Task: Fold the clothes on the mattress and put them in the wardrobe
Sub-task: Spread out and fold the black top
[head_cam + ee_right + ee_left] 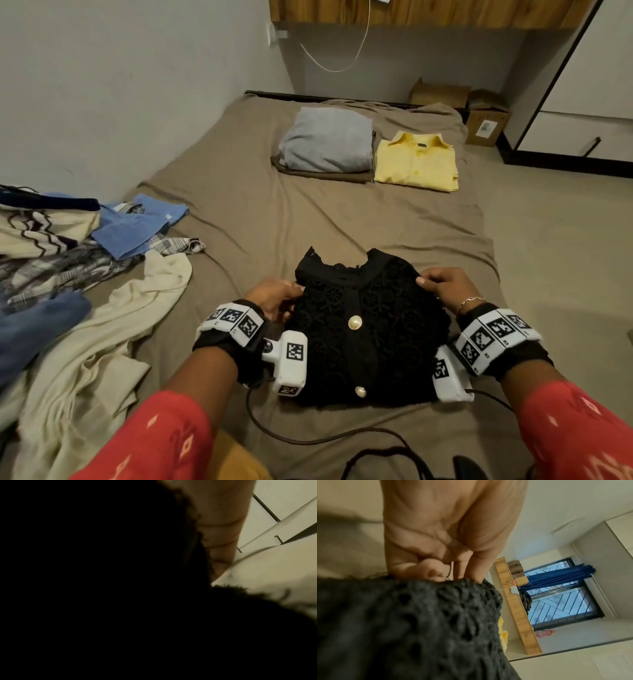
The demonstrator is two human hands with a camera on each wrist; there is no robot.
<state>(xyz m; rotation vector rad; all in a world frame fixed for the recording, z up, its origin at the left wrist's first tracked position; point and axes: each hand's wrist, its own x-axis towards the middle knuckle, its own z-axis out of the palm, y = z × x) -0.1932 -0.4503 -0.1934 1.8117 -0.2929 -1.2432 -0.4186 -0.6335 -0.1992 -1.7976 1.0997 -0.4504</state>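
From the head view, a folded black lace top with pearl buttons (pixel 368 329) lies on the brown-sheeted mattress (pixel 239 222), right in front of the person. The left hand (pixel 274 298) grips its left shoulder edge, and the right hand (pixel 445 287) grips the right shoulder, thumb on top. Further up the mattress sit a folded grey garment on a brown one (pixel 327 144) and, just beside it, a folded yellow collared shirt (pixel 416 161). At the left lies an unfolded heap: a cream cloth (pixel 102 325), blue towels (pixel 137 226), a checked shirt (pixel 68 270) and a striped piece (pixel 37 229). The white wardrobe with a dark handle (pixel 582 137) stands at the far right.

In the left wrist view, the fingers (pixel 436 569) curl and pinch the lace edge against the thumb.

The right wrist view is mostly dark with black fabric; one finger (pixel 221 534) lies along the lace, so the grip itself I cannot tell from here.

By my reading, three pieces are folded, the heap remains, and nothing appears put away yet.
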